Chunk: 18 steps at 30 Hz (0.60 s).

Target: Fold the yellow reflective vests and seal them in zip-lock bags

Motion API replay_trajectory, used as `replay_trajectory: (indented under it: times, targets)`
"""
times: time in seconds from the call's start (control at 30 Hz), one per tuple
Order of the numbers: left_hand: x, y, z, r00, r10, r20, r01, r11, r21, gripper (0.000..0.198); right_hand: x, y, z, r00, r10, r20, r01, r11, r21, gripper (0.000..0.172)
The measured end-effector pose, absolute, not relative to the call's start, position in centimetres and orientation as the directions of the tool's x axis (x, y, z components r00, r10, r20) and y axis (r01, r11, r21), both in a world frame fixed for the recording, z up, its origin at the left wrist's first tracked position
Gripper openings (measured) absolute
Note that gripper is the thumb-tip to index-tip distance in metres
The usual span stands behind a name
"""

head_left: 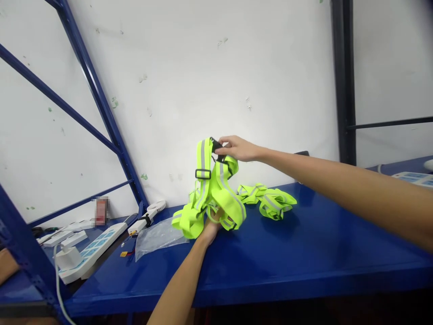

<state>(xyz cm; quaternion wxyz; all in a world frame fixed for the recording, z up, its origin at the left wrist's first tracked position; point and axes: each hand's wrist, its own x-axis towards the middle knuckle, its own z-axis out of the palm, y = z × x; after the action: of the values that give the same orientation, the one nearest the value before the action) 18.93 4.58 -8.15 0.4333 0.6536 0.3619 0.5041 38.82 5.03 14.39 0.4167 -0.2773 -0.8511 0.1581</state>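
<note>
A neon-yellow reflective harness with grey stripes and black buckles is held up in front of me, its straps looped and tangled. At its top, my right hand pinches a black part between thumb and fingers. Below, my left hand reaches up into the bunched straps and supports them; the straps hide most of its fingers. More neon-yellow reflective straps lie crumpled on the blue shelf, behind and to the right of my left hand.
A clear plastic bag lies to the left, near a small white fan and loose wires with a yellow connector. A white power strip sits further left beside the blue frame post. Another person's arm shows at the left edge.
</note>
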Motion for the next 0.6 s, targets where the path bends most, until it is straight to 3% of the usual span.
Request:
replay_trajectory:
  times: [0.2,0.3,0.4,0.5,0.6]
  targets:
    - [19.0,4.9,-7.4,0.186,0.948,0.259,-0.231,-0.214,0.949,0.035,38.0,6.3,15.2,-0.229,0.564,0.793,0.466,0.779,-0.419,0.017]
    - [18.4,4.3,-6.5,0.292,0.945,0.149,-0.377,-0.029,0.926,0.058,38.2,7.2,15.2,-0.122,0.581,0.805,0.565,0.707,-0.426,0.017]
    - [18.2,3.7,-6.1,0.271,0.955,0.116,-0.471,0.027,0.882,0.072,39.0,8.4,15.4,0.016,0.587,0.809,0.669,0.595,-0.445,0.02]
    - [18.3,3.0,-6.5,0.156,0.972,0.175,-0.37,-0.107,0.923,0.059,39.8,9.1,15.7,0.054,0.588,0.807,0.718,0.539,-0.441,0.025]
    - [18.2,1.9,-6.0,0.027,0.918,0.395,-0.147,-0.387,0.91,0.054,40.2,9.1,15.9,-0.025,0.577,0.816,0.736,0.563,-0.376,0.028]
